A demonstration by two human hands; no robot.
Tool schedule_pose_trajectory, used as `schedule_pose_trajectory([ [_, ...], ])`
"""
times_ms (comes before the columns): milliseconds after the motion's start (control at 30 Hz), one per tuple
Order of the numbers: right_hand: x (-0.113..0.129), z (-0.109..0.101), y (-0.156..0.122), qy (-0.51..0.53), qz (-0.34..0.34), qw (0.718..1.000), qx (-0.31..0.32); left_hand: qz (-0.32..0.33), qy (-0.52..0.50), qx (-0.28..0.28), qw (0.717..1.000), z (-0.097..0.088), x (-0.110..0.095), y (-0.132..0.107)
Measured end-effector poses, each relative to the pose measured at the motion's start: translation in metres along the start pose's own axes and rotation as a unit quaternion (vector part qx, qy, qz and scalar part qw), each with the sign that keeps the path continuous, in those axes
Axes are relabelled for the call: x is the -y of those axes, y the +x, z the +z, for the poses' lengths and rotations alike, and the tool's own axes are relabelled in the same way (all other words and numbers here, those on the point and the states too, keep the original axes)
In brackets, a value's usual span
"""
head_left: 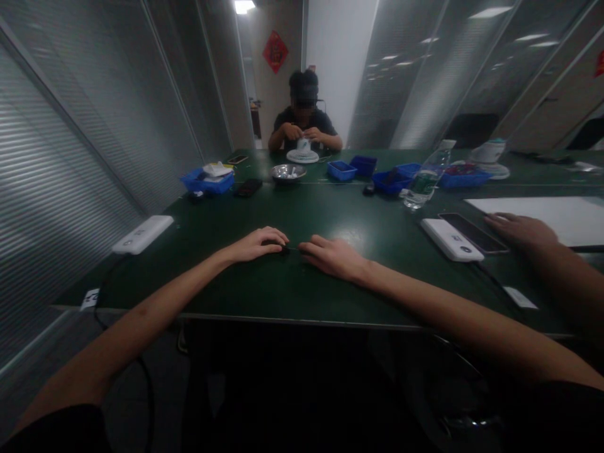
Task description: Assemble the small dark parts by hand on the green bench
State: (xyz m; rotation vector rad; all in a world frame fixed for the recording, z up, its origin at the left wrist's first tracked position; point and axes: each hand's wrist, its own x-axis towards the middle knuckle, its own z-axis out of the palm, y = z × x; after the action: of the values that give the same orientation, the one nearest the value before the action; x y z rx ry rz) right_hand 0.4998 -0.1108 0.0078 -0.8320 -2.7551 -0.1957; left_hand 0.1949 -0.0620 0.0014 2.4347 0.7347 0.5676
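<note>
My left hand (257, 245) rests low over the green table, its fingers curled round a small black object (284, 250). Only one end of that object shows between thumb and fingers, so its kind is not clear. Just to the right, my right hand (333, 257) lies on its side with the fingers pinched together, pointing at the black object. A faint thin thing seems to bridge the short gap between the two hands, too small to name. Both forearms reach in from the lower corners.
Across the green table (264, 296), a person (304, 119) handles a white fan (302, 155). A metal bowl (287, 173), blue bins (342, 170) and a water bottle (427, 179) stand between. White power banks (144, 234) flank me. Another person's hand (523, 229) is at right.
</note>
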Motion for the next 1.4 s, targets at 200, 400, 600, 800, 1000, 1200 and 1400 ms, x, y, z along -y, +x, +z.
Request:
schedule_pose_trajectory([
  [200,0.006,-0.006,0.003,-0.007,-0.011,1.0,0.028,-0.011,0.008,0.006,1.0,0.0,-0.004,0.0],
  [400,0.008,-0.003,0.008,-0.017,-0.016,0.999,0.035,0.001,0.02,0.025,0.999,0.006,-0.009,0.003],
  [600,0.004,-0.001,0.004,0.0,-0.003,1.0,0.026,-0.003,0.006,0.024,1.0,0.007,-0.011,0.004],
  [800,-0.004,-0.002,0.002,0.044,0.065,0.996,0.032,-0.022,-0.021,0.01,0.999,0.004,-0.014,0.001],
  [1000,-0.008,-0.001,0.003,0.051,0.124,0.99,0.046,-0.016,-0.008,0.002,1.0,0.004,-0.014,-0.002],
  [1200,0.003,-0.013,0.003,0.035,0.104,0.994,0.016,0.022,0.036,-0.009,0.999,0.005,-0.025,-0.006],
  [1400,0.05,-0.041,0.005,0.055,0.028,0.997,0.037,0.061,0.156,-0.008,0.986,0.0,-0.018,-0.009],
])
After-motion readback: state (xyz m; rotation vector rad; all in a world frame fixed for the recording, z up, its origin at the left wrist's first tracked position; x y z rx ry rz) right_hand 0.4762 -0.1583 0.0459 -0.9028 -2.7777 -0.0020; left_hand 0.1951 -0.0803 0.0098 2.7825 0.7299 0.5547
